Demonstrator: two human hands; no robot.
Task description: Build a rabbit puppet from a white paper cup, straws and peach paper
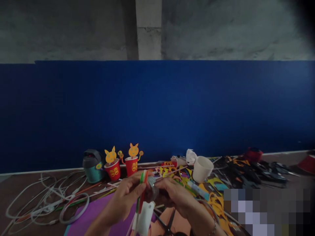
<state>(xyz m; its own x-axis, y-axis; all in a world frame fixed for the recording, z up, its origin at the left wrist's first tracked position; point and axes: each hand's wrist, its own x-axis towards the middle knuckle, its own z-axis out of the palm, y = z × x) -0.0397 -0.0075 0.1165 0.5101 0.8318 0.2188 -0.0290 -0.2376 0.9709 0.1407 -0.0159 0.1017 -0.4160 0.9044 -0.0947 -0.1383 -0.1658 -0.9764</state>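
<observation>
My left hand (129,191) is closed around several thin coloured sticks (142,198), orange, green and pale, held upright with the thumb across them. Right beside them, my right hand (173,193) grips a roll of clear tape (153,188), its fingers curled at the roll's far side and partly hidden. The tape is close to the sticks; whether a strip is stuck to them I cannot tell. Below the hands are a white flat object with a small hole (144,214) and dark scissors (169,223) on orange paper (157,226).
Two red cups (113,171) with yellow paper animal heads stand at the back, beside a teal and black container (94,168). White cables (49,200) tangle at left near purple paper (98,213). A white cup (202,168), glue stick (199,190) and yellow paper scraps (219,209) lie right.
</observation>
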